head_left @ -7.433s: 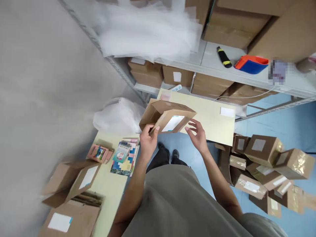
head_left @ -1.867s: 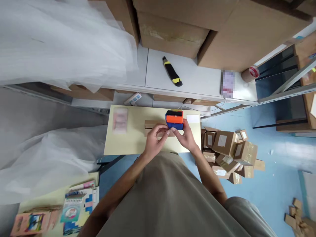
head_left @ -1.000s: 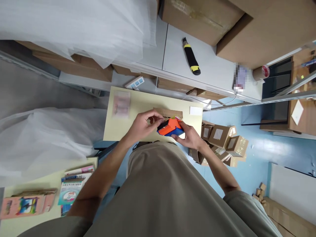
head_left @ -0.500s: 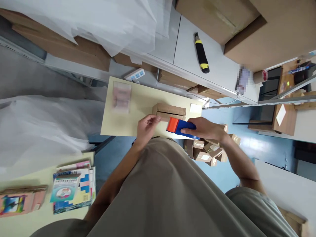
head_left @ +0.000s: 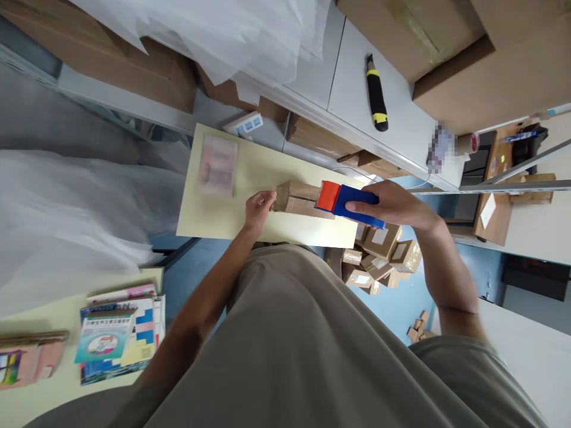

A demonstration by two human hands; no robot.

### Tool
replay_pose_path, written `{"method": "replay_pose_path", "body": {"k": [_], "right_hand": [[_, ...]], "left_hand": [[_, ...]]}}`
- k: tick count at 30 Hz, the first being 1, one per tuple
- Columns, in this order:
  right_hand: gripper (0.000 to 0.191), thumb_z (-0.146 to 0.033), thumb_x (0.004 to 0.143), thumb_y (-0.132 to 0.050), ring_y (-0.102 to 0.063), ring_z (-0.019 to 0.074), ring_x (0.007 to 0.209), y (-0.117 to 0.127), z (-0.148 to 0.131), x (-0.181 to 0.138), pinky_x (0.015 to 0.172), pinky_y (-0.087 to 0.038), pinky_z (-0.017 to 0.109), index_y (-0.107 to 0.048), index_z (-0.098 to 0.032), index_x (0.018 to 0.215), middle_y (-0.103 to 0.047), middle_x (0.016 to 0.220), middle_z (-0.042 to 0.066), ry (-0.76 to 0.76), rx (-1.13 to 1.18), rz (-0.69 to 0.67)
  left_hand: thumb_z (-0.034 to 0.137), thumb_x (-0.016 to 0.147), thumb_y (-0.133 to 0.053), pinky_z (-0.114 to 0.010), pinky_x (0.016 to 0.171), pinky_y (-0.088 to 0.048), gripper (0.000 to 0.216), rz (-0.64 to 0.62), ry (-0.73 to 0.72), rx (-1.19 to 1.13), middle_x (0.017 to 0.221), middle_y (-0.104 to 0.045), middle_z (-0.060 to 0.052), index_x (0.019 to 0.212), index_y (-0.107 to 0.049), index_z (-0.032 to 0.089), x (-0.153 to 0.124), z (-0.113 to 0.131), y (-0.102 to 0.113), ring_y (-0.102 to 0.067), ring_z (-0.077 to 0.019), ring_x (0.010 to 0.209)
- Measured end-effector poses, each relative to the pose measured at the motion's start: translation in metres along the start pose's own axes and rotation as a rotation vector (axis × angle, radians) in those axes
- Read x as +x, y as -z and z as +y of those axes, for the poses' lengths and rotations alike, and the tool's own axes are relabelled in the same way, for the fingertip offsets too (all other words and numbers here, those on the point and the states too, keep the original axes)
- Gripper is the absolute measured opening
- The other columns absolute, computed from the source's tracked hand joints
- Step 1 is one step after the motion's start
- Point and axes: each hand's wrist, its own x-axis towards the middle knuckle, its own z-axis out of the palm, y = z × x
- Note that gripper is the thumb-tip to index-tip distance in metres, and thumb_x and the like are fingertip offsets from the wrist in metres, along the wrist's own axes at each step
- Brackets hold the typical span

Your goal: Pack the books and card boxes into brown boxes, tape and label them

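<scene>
At the middle of the pale counter (head_left: 223, 214), the right hand (head_left: 392, 205) has its grip clenched round the blue body of a tape dispenser (head_left: 343, 199). The dispenser's orange head rests on the right end of a small cardboard box (head_left: 298, 198). The left hand (head_left: 257, 207) is at the box's other end, its grip closed on that end, fingers curled against the cardboard. The box lies lengthwise on the counter, near its right half. A blurred pinkish packet (head_left: 217, 164) lies well apart, toward the counter's far left corner.

Just behind the counter a white power strip (head_left: 243, 123) sits on a lower ledge. Above it a grey shelf (head_left: 357, 89) carries a black and yellow utility knife (head_left: 377, 101), with large cartons (head_left: 468, 53) beside it and white foam sheeting (head_left: 223, 35) draped to the left. On the blue floor under the right arm lies a heap of small taped parcels (head_left: 379, 252). Colourful booklets (head_left: 116, 339) are stacked on a second surface at the lower left.
</scene>
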Motion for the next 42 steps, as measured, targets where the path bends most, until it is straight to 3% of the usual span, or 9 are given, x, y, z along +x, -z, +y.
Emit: {"method": "replay_pose_path", "body": {"k": [8,13,18,21,25,27,30,35,42], "right_hand": [[0.073,-0.092,0.097,-0.063,-0.069,0.0179,0.063,-0.011,-0.017,0.017,0.062,-0.045,0.031,-0.073,-0.021,0.081,-0.070,0.066,0.004,0.014,-0.035,0.023],[0.077,-0.095,0.095,-0.062,-0.068,0.0166,0.061,-0.017,-0.014,0.022,0.059,-0.045,0.030,-0.071,-0.021,0.079,-0.071,0.065,0.004,0.041,-0.003,0.000],[0.074,-0.091,0.098,-0.062,-0.069,0.0163,0.062,-0.018,-0.012,0.022,0.059,-0.046,0.029,-0.075,-0.020,0.083,-0.073,0.067,0.004,0.062,0.034,-0.003],[0.073,-0.090,0.098,-0.063,-0.070,0.0166,0.062,-0.018,-0.008,0.021,0.059,-0.046,0.029,-0.075,-0.020,0.082,-0.073,0.067,0.004,0.066,0.031,0.000],[0.073,-0.090,0.097,-0.064,-0.068,0.0160,0.060,-0.018,-0.003,0.022,0.059,-0.046,0.030,-0.074,-0.020,0.082,-0.073,0.068,0.004,0.056,0.040,-0.006],[0.073,-0.091,0.097,-0.064,-0.068,0.0160,0.060,-0.019,-0.001,0.022,0.059,-0.045,0.030,-0.074,-0.020,0.082,-0.074,0.068,0.004,0.060,0.046,-0.010],[0.074,-0.092,0.097,-0.063,-0.068,0.0168,0.061,-0.020,0.001,0.023,0.060,-0.044,0.030,-0.074,-0.020,0.084,-0.072,0.067,0.004,0.073,0.038,-0.001],[0.075,-0.093,0.098,-0.061,-0.070,0.0199,0.067,-0.018,0.014,0.024,0.064,-0.043,0.032,-0.073,-0.020,0.083,-0.071,0.068,0.005,0.060,-0.024,0.045],[0.074,-0.091,0.095,-0.067,-0.069,0.0240,0.065,-0.013,0.052,0.033,0.065,-0.045,0.037,-0.071,-0.021,0.073,-0.070,0.065,0.009,-0.070,-0.173,0.007]], "left_hand": [[0.063,0.081,-0.086,-0.029,0.062,-0.043,0.045,-0.005,0.085,0.083,0.074,-0.067,-0.001,0.085,-0.068,0.022,0.012,-0.026,-0.015,-0.055,-0.0142,0.065],[0.049,0.090,-0.074,-0.028,0.075,-0.050,0.027,0.016,-0.058,0.238,0.091,-0.075,-0.006,0.090,-0.069,0.022,0.013,-0.036,-0.021,-0.066,-0.0175,0.082],[0.038,0.089,-0.075,-0.030,0.074,-0.048,0.021,0.021,-0.068,0.472,0.090,-0.071,-0.003,0.103,-0.069,0.023,0.013,-0.037,-0.006,-0.063,-0.0177,0.075],[0.031,0.090,-0.070,-0.031,0.078,-0.053,0.036,-0.074,-0.150,0.461,0.110,-0.073,-0.007,0.125,-0.069,0.022,0.010,-0.026,0.005,-0.068,-0.0199,0.089],[0.025,0.083,-0.077,-0.036,0.092,-0.059,0.070,-0.339,-0.398,0.533,0.137,-0.063,-0.012,0.152,-0.064,0.025,0.006,0.000,0.006,-0.066,-0.0248,0.112],[0.024,0.080,-0.082,-0.040,0.100,-0.060,0.071,-0.425,-0.504,0.626,0.134,-0.060,-0.012,0.150,-0.067,0.024,0.008,0.010,0.000,-0.064,-0.0279,0.118],[0.021,0.081,-0.084,-0.045,0.108,-0.057,0.058,-0.452,-0.555,0.745,0.125,-0.060,-0.012,0.138,-0.074,0.022,0.013,0.018,-0.011,-0.062,-0.0311,0.121],[0.019,0.084,-0.086,-0.046,0.112,-0.055,0.051,-0.437,-0.510,0.812,0.114,-0.060,-0.008,0.134,-0.076,0.025,0.022,0.017,-0.017,-0.064,-0.0294,0.113],[0.021,0.083,-0.091,-0.046,0.110,-0.058,0.054,-0.446,-0.439,0.854,0.118,-0.060,-0.007,0.135,-0.074,0.027,0.026,0.017,-0.013,-0.069,-0.0278,0.109]]}}
